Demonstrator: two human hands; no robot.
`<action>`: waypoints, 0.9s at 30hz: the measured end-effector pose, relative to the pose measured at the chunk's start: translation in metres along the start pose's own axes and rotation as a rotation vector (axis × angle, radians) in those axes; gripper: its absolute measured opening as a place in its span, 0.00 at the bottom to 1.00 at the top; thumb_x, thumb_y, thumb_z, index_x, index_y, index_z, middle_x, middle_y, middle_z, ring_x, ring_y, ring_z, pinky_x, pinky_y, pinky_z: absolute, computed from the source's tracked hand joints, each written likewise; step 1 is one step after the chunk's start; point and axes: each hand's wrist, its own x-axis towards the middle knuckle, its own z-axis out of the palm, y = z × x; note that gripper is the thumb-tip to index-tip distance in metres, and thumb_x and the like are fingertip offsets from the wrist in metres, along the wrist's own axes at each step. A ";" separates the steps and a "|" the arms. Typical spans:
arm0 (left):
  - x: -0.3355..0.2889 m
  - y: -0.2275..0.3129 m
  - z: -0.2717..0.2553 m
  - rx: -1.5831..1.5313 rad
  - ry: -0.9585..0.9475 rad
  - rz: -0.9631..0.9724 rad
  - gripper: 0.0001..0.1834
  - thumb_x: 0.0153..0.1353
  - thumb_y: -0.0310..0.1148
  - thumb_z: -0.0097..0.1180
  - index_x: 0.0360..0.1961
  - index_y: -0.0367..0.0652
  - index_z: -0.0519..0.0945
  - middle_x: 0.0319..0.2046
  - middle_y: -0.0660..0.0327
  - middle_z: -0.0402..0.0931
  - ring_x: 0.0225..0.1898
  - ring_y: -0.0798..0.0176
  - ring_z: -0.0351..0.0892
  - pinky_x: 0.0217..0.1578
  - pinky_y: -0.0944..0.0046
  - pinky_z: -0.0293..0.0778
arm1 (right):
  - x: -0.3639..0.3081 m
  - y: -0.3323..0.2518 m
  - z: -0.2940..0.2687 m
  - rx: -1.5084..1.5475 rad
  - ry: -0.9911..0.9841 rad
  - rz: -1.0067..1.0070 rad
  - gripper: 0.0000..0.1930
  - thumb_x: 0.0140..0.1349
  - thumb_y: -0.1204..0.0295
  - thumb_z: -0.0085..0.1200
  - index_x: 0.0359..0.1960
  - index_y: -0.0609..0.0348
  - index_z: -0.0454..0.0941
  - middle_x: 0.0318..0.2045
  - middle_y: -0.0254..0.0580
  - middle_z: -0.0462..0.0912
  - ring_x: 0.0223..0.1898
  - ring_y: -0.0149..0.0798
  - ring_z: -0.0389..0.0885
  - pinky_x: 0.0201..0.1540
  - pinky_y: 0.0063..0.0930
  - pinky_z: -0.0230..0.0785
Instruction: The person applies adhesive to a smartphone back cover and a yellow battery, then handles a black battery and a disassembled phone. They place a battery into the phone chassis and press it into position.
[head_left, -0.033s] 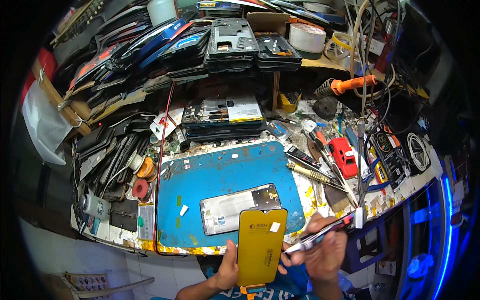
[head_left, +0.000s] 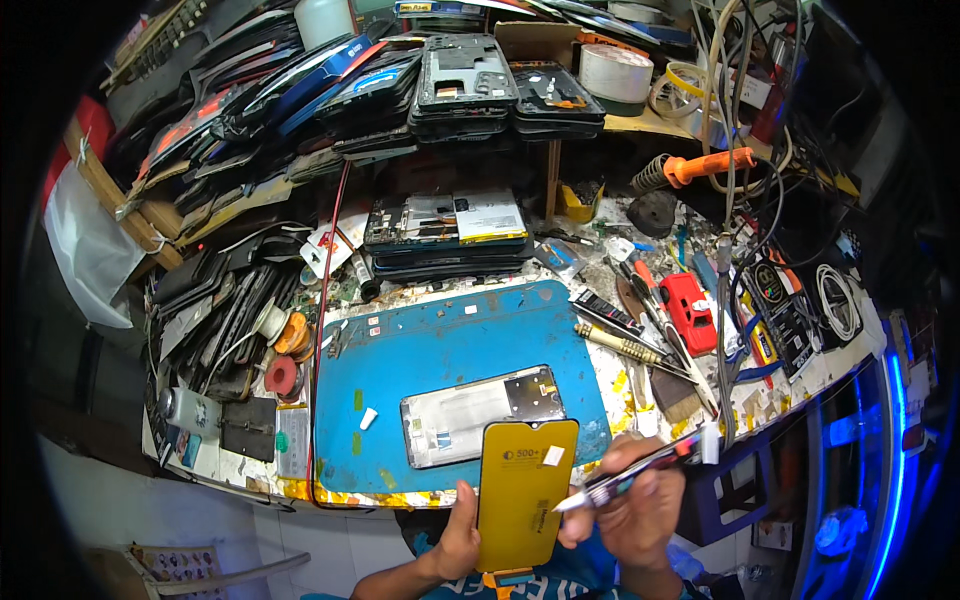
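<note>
My left hand [head_left: 458, 540] grips a phone screen [head_left: 520, 495] by its left edge, holding it upright in front of the bench. A yellow film covers the side I see, with a small white sticker near the top, and a flex cable hangs at its lower end. In my right hand [head_left: 640, 515] is a slim dark glue tube [head_left: 655, 462], its white nozzle pointing at the screen's right edge; whether it touches, I cannot tell. Behind the screen, a phone frame [head_left: 460, 415] lies on a blue mat [head_left: 370, 340], near a small white cap [head_left: 368, 418].
Right of the mat lie a brush [head_left: 675, 392], a red toy-car-shaped case [head_left: 687, 312] and several tools. An orange-handled soldering iron [head_left: 705, 167] rests in its stand. Stacked phone parts [head_left: 445, 245] stand behind the mat. Solder spools [head_left: 292, 333] sit at the left.
My right hand has brought the glue tube slightly left and down, so its nozzle is now at the screen's right edge. The screen has shifted very little.
</note>
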 end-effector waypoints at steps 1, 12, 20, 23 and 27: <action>-0.002 0.001 0.002 0.041 0.036 -0.007 0.53 0.65 0.72 0.12 0.70 0.33 0.55 0.56 0.42 0.70 0.51 0.52 0.77 0.52 0.56 0.73 | -0.002 0.004 0.004 -0.065 -0.003 -0.013 0.18 0.73 0.62 0.47 0.50 0.68 0.72 0.33 0.52 0.81 0.28 0.39 0.84 0.27 0.28 0.75; -0.015 -0.002 0.008 0.123 0.163 -0.108 0.46 0.70 0.63 0.10 0.68 0.33 0.57 0.60 0.48 0.66 0.60 0.55 0.69 0.62 0.56 0.65 | 0.021 0.016 0.013 -0.513 -0.065 -0.245 0.20 0.68 0.60 0.56 0.48 0.68 0.79 0.38 0.51 0.86 0.36 0.41 0.85 0.39 0.29 0.76; -0.024 -0.010 0.000 0.160 0.177 -0.069 0.46 0.69 0.64 0.11 0.68 0.35 0.60 0.62 0.49 0.67 0.64 0.55 0.68 0.62 0.56 0.66 | 0.027 0.017 0.013 -0.641 -0.130 -0.323 0.17 0.68 0.65 0.56 0.49 0.68 0.79 0.36 0.50 0.85 0.32 0.41 0.85 0.34 0.30 0.76; -0.028 -0.014 -0.002 0.108 0.195 -0.113 0.46 0.69 0.64 0.11 0.69 0.36 0.59 0.63 0.49 0.67 0.64 0.55 0.67 0.63 0.55 0.66 | 0.027 0.016 0.013 -0.712 -0.169 -0.329 0.16 0.67 0.68 0.57 0.50 0.68 0.79 0.36 0.50 0.85 0.33 0.43 0.86 0.35 0.31 0.77; -0.032 -0.019 -0.003 0.119 0.244 -0.067 0.44 0.70 0.64 0.12 0.69 0.37 0.58 0.63 0.49 0.66 0.65 0.55 0.67 0.64 0.54 0.65 | 0.028 0.015 0.013 -0.784 -0.209 -0.376 0.16 0.63 0.72 0.60 0.51 0.68 0.79 0.38 0.51 0.86 0.35 0.45 0.87 0.37 0.33 0.79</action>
